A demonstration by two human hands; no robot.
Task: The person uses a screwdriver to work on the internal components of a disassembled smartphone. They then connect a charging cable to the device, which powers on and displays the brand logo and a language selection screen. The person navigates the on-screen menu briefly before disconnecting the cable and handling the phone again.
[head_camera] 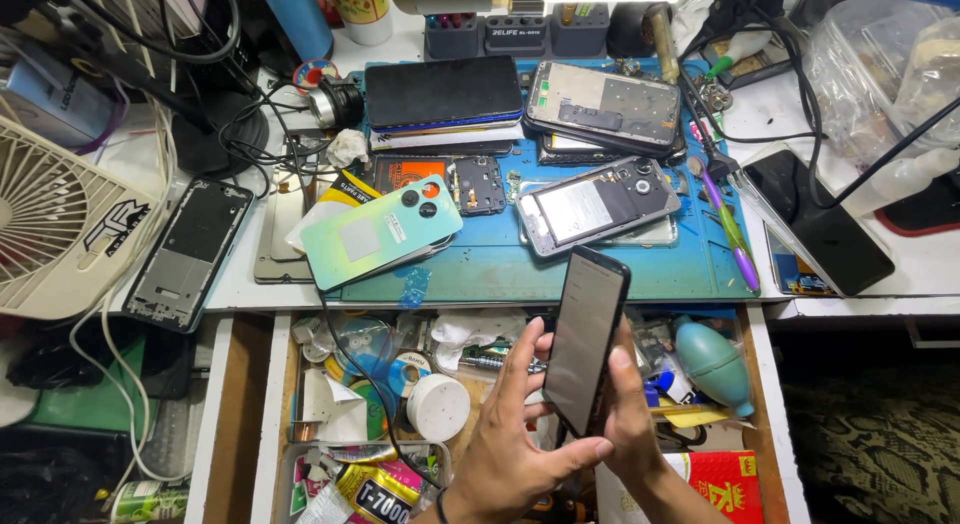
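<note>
Black phone [588, 339] sat lower centre of frame, held upright-ish & tilted over the open drawer [270, 404], screen dark. Left hand [520, 449] gripped its lower edge, thumb across the bottom, fingers fanned behind the left side. Right hand [632, 409] was closed on the right edge, thumb on the rim.

Judgement: to do this well, keep pressure on the frame edges, not the glass; support the bottom w/ the left thumb so it can't slip into the drawer clutter.

Materials: phone was a thin slab w/ rounded corners and glossy glass, faint reflections. Blue work mat [600, 269], mid frame, looked matte & rubbery. On it, left of centre, a mint-green back cover [380, 234], smooth w/ a pale square patch & round camera holes. Opened grey phone [595, 204] lay just above the held one, internals showing. Teal rubber blower bulb [712, 364] in the drawer, right. White slatted fan [55, 219] at far left.
</note>
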